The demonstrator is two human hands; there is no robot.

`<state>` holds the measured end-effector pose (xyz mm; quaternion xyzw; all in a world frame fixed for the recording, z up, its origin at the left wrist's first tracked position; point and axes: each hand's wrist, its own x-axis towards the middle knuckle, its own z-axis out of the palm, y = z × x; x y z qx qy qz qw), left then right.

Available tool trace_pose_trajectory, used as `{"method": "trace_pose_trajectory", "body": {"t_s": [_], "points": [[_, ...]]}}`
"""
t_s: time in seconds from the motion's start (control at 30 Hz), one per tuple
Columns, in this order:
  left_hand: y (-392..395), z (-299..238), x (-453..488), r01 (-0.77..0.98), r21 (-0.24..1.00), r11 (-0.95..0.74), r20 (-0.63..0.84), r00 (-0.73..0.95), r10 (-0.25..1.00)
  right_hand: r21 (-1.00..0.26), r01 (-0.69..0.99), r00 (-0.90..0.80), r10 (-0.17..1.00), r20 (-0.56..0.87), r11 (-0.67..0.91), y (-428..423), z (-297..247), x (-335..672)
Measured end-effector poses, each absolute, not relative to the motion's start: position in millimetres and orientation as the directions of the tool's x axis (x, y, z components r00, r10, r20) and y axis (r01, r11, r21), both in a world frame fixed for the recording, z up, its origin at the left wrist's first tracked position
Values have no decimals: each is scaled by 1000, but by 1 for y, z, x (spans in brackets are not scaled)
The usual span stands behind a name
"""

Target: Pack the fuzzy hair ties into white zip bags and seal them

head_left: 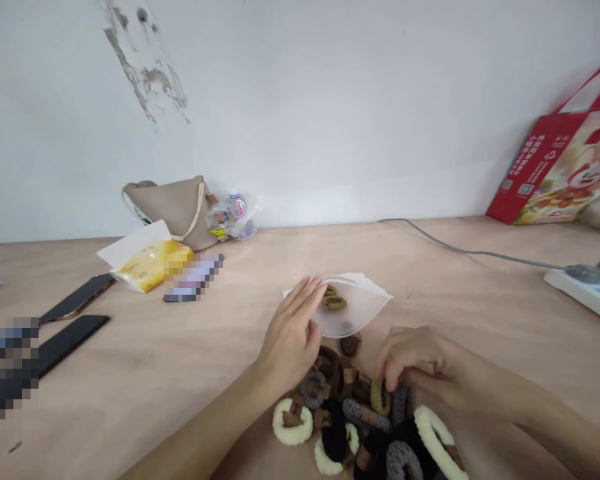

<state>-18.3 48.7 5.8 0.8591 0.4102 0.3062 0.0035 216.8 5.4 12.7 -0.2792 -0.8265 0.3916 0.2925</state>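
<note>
My left hand [290,333] pinches the edge of a clear plastic zip bag [360,313], which lies on the wooden tabletop [180,373]. Inside the bag are a few small fabric hair ties [335,303], olive and brown. My right hand [415,360] is low over a heap of fuzzy hair ties [340,420] in brown, black, grey and cream. Its fingertips close on an olive hair tie [379,397] at the heap's upper edge. A brown hair tie [351,344] lies apart, just below the bag.
Two black phones [75,298] lie at the left. Behind them are a yellow packet [150,267] and a beige bag [173,212]. A power strip [585,290] with a grey cable [470,251] sits at the right, below a red printed box [555,170] leaning on the wall.
</note>
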Motion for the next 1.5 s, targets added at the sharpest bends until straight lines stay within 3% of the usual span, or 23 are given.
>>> {"method": "trace_pose_trajectory", "body": {"t_s": [0.13,0.33,0.43,0.53,0.63,0.87,1.0,1.1,1.2,1.3,1.5], "points": [[49,6,-19,703,259,-662,519,477,709,-706,352,-745,641,186,615,8,12,217],[50,5,-21,700,265,-663,528,470,707,-571,563,-663,739,121,598,11,7,225],[48,6,-19,702,271,-659,516,472,715,-586,550,-603,768,216,596,12,7,226],[47,6,-18,684,269,-678,524,487,699,-630,548,-437,831,344,550,11,5,218],[47,6,-18,671,267,-692,529,498,687,-707,487,-376,854,360,512,8,1,207],[50,6,-21,686,296,-665,518,469,715,-797,412,-551,817,168,442,6,14,220],[51,6,-22,683,304,-664,520,465,716,-896,274,-783,622,3,350,5,31,239],[52,5,-22,683,300,-666,516,471,716,-924,262,-824,564,-63,280,3,32,241],[53,5,-21,687,296,-664,519,468,715,-928,307,-789,602,-124,211,2,24,237],[53,5,-22,692,291,-660,519,465,717,-946,312,-672,725,-151,92,5,16,237],[50,4,-20,686,283,-670,525,474,707,-994,108,-359,932,-52,-13,16,2,226]]}}
